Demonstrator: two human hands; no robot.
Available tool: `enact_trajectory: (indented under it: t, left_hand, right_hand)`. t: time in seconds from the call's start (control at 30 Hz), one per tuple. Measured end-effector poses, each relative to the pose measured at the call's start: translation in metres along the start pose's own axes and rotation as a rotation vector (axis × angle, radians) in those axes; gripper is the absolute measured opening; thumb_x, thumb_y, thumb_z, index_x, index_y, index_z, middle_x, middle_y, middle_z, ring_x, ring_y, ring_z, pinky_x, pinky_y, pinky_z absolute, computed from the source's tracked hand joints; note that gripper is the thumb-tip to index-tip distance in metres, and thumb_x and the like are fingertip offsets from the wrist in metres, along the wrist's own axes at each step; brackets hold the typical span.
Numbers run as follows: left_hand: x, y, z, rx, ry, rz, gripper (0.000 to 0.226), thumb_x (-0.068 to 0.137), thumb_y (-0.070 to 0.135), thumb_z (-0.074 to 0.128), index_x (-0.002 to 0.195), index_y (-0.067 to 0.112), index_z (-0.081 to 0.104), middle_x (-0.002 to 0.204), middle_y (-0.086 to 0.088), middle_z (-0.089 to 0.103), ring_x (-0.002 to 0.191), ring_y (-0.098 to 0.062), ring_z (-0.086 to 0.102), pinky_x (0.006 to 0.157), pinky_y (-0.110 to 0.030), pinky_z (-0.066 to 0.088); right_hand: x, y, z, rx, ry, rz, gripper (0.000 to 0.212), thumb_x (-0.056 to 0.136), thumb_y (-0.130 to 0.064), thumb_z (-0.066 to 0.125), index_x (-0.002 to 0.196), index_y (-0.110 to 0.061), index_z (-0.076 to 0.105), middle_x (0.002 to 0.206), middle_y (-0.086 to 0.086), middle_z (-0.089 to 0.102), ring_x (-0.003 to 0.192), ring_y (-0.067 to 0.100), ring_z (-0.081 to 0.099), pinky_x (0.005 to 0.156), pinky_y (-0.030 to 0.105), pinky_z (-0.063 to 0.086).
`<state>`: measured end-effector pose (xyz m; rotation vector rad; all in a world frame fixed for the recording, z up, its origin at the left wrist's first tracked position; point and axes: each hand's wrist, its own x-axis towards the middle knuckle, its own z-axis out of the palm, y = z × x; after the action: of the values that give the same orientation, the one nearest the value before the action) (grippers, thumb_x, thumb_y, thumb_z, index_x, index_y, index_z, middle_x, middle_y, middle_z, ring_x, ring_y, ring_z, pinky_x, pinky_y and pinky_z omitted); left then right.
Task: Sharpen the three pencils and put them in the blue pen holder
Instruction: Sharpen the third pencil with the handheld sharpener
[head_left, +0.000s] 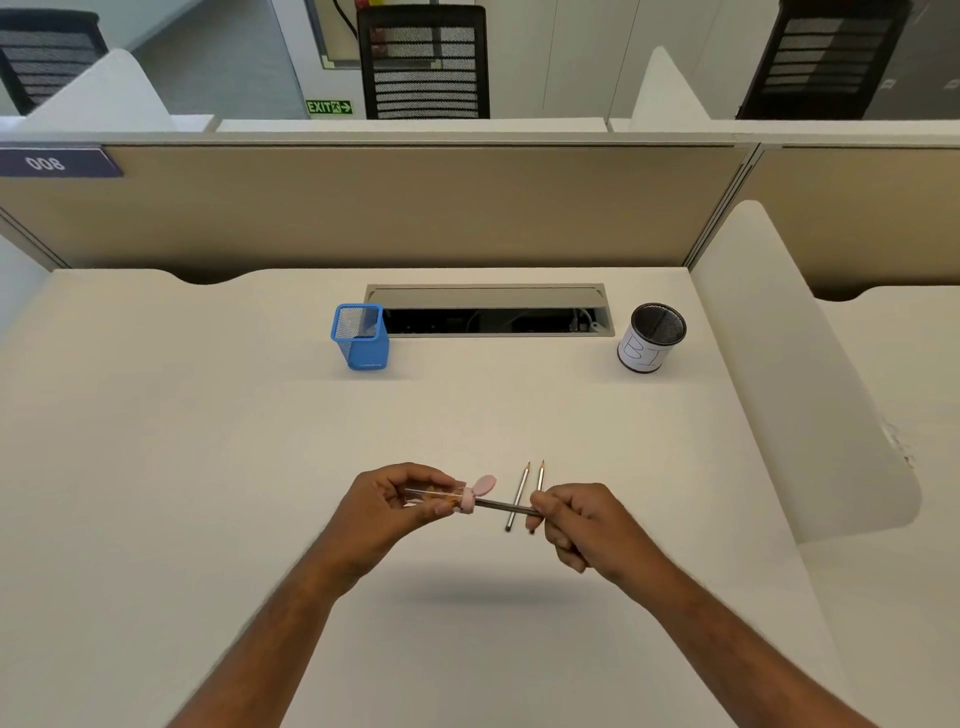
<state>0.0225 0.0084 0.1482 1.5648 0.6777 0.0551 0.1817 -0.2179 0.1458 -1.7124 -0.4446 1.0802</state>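
So the pencil being worked on (501, 505) is a thin dark stick held nearly level above the tabletop (208, 467), its tip pushed into a little sharpener (452, 498). The sharpener has a clear tube-shaped body with orange-brown shavings inside, a pale pink collar, and a pink oval lid flipped open above the hole. The left hand (402, 499) has its grip closed around that clear tube, fingers curled over the top and thumb underneath. The right hand (584, 525) has its grip pinched on the back end of the pencil, thumb and forefinger on the shaft, the other fingers tucked in.

Just behind the held pencil, two more pencils (524, 496) lie flat on the tabletop, side by side and nearly parallel, points aimed away from the person (both look already pointed, but they're small, so can't swear to it).

Further back on the left stands the blue pen holder (361, 338), a square mesh cup, upright with nothing visible in it. Well off to its right is a round black mesh cup (652, 338) wrapped in white paper with hand-drawn letters. Between them a long grey cable slot (488, 296) is sunk into the smooth off-white tabletop.
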Motion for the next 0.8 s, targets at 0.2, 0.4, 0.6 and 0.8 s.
enact_trajectory:
  t: [0.2,0.4,0.6,0.8]
  left_hand:
    - [0.001,-0.006,0.004,-0.058,0.032,-0.015,0.022,0.087,0.006,0.087,0.108,0.013,0.084,0.11,-0.005,0.086,0.107,-0.026,0.082,0.106,-0.048,0.061]
    - [0.001,-0.01,0.006,-0.129,0.047,-0.021,0.022,0.088,0.006,0.086,0.107,0.015,0.083,0.11,-0.009,0.086,0.11,-0.029,0.081,0.109,-0.05,0.059]
    - [0.002,-0.011,0.005,-0.134,0.055,-0.019,0.023,0.087,0.005,0.086,0.108,0.012,0.082,0.11,-0.009,0.086,0.109,-0.028,0.081,0.108,-0.049,0.06]
    - [0.002,-0.014,0.005,-0.081,0.0,-0.043,0.023,0.087,0.006,0.087,0.109,0.01,0.083,0.112,-0.008,0.086,0.111,-0.029,0.08,0.11,-0.052,0.059]
  right_hand:
    - [-0.006,0.001,-0.003,-0.1,0.028,-0.081,0.021,0.11,-0.033,0.053,0.12,-0.025,0.07,0.083,0.004,0.075,0.059,0.019,0.066,0.054,0.023,0.043]
    - [-0.005,0.006,-0.005,-0.296,0.14,-0.255,0.017,0.097,-0.019,0.076,0.105,-0.034,0.071,0.094,-0.012,0.074,0.079,0.014,0.074,0.071,0.022,0.054]
    - [-0.003,0.01,-0.002,-0.26,0.173,-0.281,0.014,0.098,-0.015,0.074,0.1,-0.028,0.08,0.085,-0.008,0.077,0.071,0.014,0.071,0.072,0.031,0.056]
    - [0.003,-0.001,-0.004,0.01,-0.048,0.05,0.036,0.11,-0.027,0.055,0.089,-0.007,0.077,0.058,0.003,0.054,0.042,0.017,0.046,0.051,0.024,0.04]
